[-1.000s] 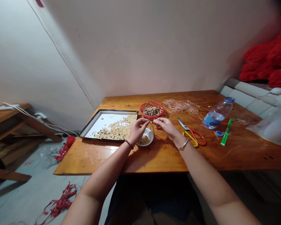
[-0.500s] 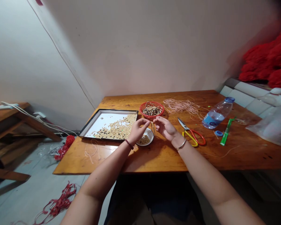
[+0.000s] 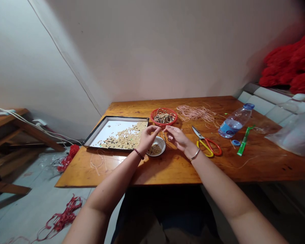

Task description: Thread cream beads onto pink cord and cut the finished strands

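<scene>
My left hand (image 3: 147,139) and my right hand (image 3: 178,138) meet fingertip to fingertip above a small white bowl (image 3: 163,145) partly filled with beads. Both are closed in a pinch. Between them a short beaded string (image 3: 164,136) hangs down over the bowl's right side. Its upper end is hidden at my fingertips, too small to make out. To the left lies a shallow black-edged tray (image 3: 101,130) with a white bottom, strewn with cream and dark beads. Just behind my hands stands a red basket (image 3: 176,121) heaped with beaded strings.
Right of my hands lie scissors (image 3: 205,144) with yellow and red handles. Pink cord (image 3: 197,112) is piled behind them. Farther right are a water bottle (image 3: 232,122), its blue label, a green tube (image 3: 244,142) and a plastic bag (image 3: 295,135). Loose thread (image 3: 98,162) lies front left.
My fingertips have come closer together, the right hand moving slightly left. The whole view has shifted a little; the objects on the table stay in place.
</scene>
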### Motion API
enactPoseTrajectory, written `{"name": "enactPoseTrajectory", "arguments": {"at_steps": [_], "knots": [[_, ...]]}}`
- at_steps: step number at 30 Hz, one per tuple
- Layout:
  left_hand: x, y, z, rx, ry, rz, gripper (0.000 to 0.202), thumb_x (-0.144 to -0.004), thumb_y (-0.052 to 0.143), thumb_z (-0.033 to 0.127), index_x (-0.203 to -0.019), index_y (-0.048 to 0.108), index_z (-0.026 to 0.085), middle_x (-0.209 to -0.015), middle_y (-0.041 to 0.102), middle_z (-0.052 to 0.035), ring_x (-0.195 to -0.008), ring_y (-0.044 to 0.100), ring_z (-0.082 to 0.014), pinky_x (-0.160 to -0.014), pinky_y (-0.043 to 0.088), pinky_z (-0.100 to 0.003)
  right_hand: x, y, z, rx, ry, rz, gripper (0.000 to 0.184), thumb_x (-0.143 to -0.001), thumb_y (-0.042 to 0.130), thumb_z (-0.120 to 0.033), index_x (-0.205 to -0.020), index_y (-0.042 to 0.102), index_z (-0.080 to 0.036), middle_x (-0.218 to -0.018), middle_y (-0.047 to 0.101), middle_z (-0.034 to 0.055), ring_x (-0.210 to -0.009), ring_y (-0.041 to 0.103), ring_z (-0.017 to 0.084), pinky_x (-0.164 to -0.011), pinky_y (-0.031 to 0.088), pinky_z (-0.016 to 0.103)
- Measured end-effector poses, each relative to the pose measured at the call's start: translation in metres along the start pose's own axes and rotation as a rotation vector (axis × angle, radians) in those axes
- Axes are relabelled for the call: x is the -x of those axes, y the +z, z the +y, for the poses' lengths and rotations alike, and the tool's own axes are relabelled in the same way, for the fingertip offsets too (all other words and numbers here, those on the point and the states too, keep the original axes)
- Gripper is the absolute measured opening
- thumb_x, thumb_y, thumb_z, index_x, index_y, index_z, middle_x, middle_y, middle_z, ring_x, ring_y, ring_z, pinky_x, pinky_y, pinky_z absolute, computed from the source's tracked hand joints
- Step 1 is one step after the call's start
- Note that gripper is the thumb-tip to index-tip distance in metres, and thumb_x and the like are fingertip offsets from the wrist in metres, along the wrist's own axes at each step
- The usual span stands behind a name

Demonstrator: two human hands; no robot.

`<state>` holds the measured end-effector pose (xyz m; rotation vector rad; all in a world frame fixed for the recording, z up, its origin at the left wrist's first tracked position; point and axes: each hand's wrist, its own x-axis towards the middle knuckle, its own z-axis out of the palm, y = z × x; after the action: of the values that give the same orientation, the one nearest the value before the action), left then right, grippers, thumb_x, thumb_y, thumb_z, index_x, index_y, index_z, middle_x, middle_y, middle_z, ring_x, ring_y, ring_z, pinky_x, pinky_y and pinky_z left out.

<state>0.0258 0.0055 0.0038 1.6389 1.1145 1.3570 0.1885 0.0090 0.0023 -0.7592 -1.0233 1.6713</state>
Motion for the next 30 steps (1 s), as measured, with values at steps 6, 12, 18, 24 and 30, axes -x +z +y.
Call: {"name": "enactPoseTrajectory", "arguments": {"at_steps": [6,12,18,24,30], "knots": [[0.0021,0.0000,0.0024,0.106,-0.103,0.028,0.033,-0.074,0.069,0.045,-0.092,0.071,0.017,-0.094,0.072,-0.0093,-0.084,0.066,-0.0190,-0.062,0.052,-0.025,-0.0027,-0.0040,-0.0003,0.035,0.021,0.014,0.030,-0.059,0.082,-0.034,-0.083,0.071,-0.020,-0.081,0.069,-0.0024,-0.052,0.050,0.002,-0.049,0.040,0.016],[0.0029,-0.0009,0.0032,0.169,-0.161,-0.007,0.037,-0.078,0.065,0.046,-0.101,0.070,0.018,-0.098,0.072,-0.0098,-0.085,0.066,-0.0190,-0.056,0.050,-0.021,-0.0003,-0.0008,-0.0037,0.127,-0.066,0.025,0.040,-0.061,0.081,-0.033,-0.097,0.068,-0.023,-0.093,0.072,0.0027,-0.078,0.064,0.012,-0.057,0.046,0.018],[0.0028,0.0018,0.0029,0.131,-0.023,-0.029,0.038,-0.076,0.069,0.040,-0.104,0.061,0.016,-0.095,0.071,-0.0102,-0.085,0.068,-0.0184,-0.063,0.051,-0.024,-0.0027,-0.0016,0.0002,0.208,-0.070,0.094,0.029,-0.062,0.079,-0.038,-0.083,0.071,-0.020,-0.089,0.072,0.0042,-0.065,0.061,0.010,-0.057,0.047,0.021],[0.0053,0.0010,0.0043,0.012,0.034,-0.043,0.039,-0.075,0.070,0.041,-0.096,0.044,0.020,-0.078,0.069,-0.0037,-0.071,0.067,-0.0157,-0.061,0.048,-0.024,-0.0011,-0.0026,-0.0003,0.321,-0.141,0.107,0.027,-0.064,0.077,-0.041,-0.080,0.074,-0.020,-0.078,0.071,0.0024,-0.055,0.054,0.009,-0.055,0.044,0.024],[0.0046,-0.0010,0.0033,-0.005,0.063,-0.098,0.034,-0.077,0.069,0.038,-0.093,0.046,0.019,-0.078,0.068,-0.0036,-0.073,0.066,-0.0150,-0.063,0.050,-0.024,-0.0004,-0.0007,-0.0025,0.431,-0.207,0.076,0.026,-0.063,0.076,-0.042,-0.077,0.075,-0.019,-0.068,0.069,0.0023,-0.052,0.052,0.011,-0.052,0.040,0.025]]}}
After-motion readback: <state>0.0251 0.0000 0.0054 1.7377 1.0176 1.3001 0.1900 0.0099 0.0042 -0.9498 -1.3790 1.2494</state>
